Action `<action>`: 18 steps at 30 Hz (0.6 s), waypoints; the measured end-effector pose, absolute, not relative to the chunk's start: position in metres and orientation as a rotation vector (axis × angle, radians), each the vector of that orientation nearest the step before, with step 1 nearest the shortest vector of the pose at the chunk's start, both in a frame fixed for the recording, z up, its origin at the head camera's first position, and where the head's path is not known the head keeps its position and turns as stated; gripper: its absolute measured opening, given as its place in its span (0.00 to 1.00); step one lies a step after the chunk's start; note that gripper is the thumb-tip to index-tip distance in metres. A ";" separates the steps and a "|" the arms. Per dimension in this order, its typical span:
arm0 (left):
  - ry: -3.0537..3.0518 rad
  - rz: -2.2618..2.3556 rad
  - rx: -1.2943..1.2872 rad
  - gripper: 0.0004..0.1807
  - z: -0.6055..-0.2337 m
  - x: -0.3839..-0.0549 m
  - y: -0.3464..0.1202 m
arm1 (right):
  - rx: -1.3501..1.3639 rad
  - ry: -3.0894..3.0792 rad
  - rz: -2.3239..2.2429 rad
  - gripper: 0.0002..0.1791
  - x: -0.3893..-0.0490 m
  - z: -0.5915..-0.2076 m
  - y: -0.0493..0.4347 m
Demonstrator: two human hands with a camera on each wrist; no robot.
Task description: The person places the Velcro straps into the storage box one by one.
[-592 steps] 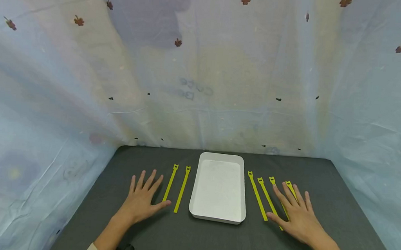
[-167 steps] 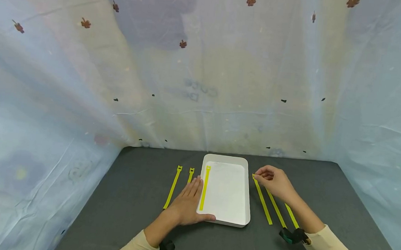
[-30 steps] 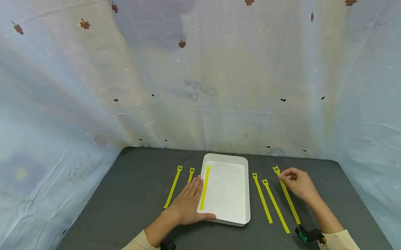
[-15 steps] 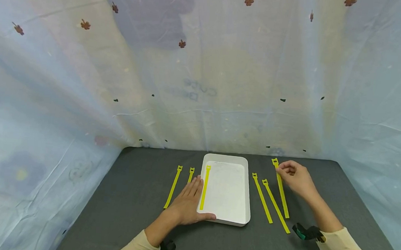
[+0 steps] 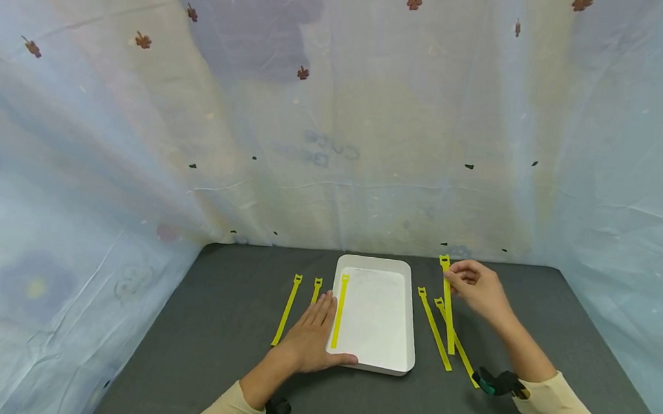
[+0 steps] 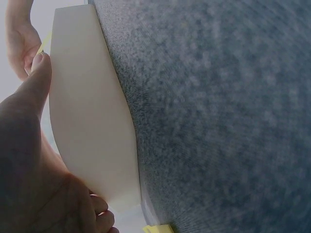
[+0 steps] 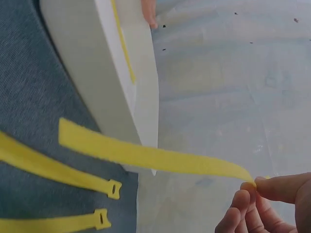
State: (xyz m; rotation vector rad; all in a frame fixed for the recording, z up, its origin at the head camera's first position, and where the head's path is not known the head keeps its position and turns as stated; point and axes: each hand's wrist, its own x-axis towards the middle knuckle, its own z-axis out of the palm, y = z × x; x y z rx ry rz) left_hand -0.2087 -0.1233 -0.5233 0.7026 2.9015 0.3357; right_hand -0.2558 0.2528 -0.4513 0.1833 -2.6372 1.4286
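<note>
My right hand (image 5: 479,290) pinches a yellow hook-and-loop cable tie (image 5: 447,307) near its slotted head. In the right wrist view this tie (image 7: 160,160) hangs in the air with its plain end towards the white tray (image 7: 80,53). Below it on the cloth lie two more yellow cable ties (image 5: 435,329), the right one partly covered by the held tie. My left hand (image 5: 308,343) rests against the front left corner of the tray (image 5: 381,315), fingers straight along the left side, thumb along the front rim. Inside the tray, near its left wall, lies one yellow cable tie (image 5: 339,311).
Left of the tray are two yellow cable ties (image 5: 286,311), the nearer one partly hidden by my left hand. A dark grey cloth (image 5: 211,327) covers the table. Pale patterned sheeting (image 5: 372,139) hangs behind and at both sides.
Within the last second my right hand has lifted the rightmost cable tie and carried it left towards the tray. My left hand stays put. Since the oldest frame, one tie has come into the tray.
</note>
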 end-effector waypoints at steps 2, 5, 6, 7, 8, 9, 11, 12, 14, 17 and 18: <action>2.901 0.339 0.701 0.74 -0.523 -0.208 -0.123 | 0.191 -2.628 1.451 0.17 -0.256 -0.450 0.250; 2.899 0.344 0.697 0.74 -0.522 -0.208 -0.123 | 0.213 -2.612 1.481 0.17 -0.257 -0.449 0.245; 2.898 0.345 0.695 0.74 -0.522 -0.208 -0.122 | 0.218 -2.607 1.492 0.17 -0.257 -0.449 0.244; 2.897 0.346 0.693 0.74 -0.522 -0.208 -0.122 | 0.222 -2.602 1.502 0.17 -0.257 -0.448 0.243; 2.896 0.346 0.691 0.74 -0.522 -0.208 -0.122 | 0.226 -2.599 1.511 0.17 -0.257 -0.447 0.242; 2.896 0.344 0.691 0.74 -0.522 -0.208 -0.122 | 0.228 -2.596 1.521 0.18 -0.258 -0.447 0.240; 2.895 0.340 0.689 0.74 -0.521 -0.208 -0.122 | 0.228 -2.593 1.541 0.18 -0.258 -0.445 0.237; 2.895 0.340 0.689 0.74 -0.521 -0.208 -0.122 | 0.228 -2.591 1.552 0.18 -0.258 -0.445 0.236; 2.895 0.341 0.687 0.74 -0.520 -0.208 -0.122 | 0.232 -2.585 1.576 0.19 -0.259 -0.444 0.234; 2.894 0.341 0.687 0.74 -0.520 -0.207 -0.122 | 0.246 -2.568 1.613 0.19 -0.260 -0.445 0.230; 2.895 0.342 0.688 0.74 -0.520 -0.207 -0.122 | 0.251 -2.559 1.629 0.19 -0.261 -0.445 0.229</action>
